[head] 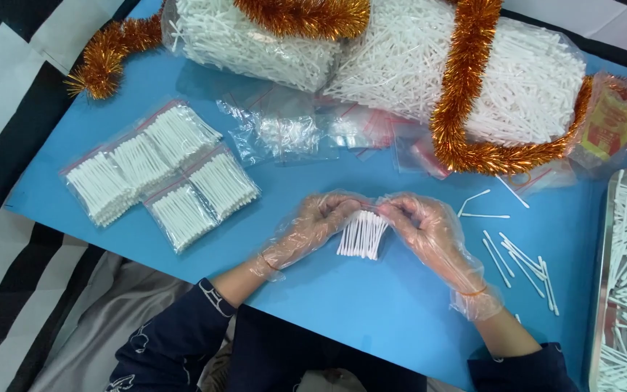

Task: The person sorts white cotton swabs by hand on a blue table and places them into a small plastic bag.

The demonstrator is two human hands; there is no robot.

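Both hands in thin clear plastic gloves, meeting over the middle of the blue worktop. Left hand curled, fingers closed on the top edge of a small clear bag of cotton swabs; right hand likewise pinched shut on the same top edge from the other side, w/ the bag hanging between them, swabs upright and fanned slightly, prob. held that way so the sticks stay aligned and the mouth stays reachable. Swabs: thin white sticks, soft tips, stiff and straight. To the left, four filled bags lying flat in a cluster, just beside each other, red strip along each top, contents packed parallel. Further back, empty bags, crinkly and see-through, in a loose heap. Behind those, two big bulk bags of swabs, bulging, w/ orange tinsel draped across, fuzzy and shiny. Right of the hands, loose swabs scattered on the worktop, near enough to grab. At far right a metal tray, shiny rim, heaped w/ more swabs. Striped black-and-white cloth under the worktop at left.
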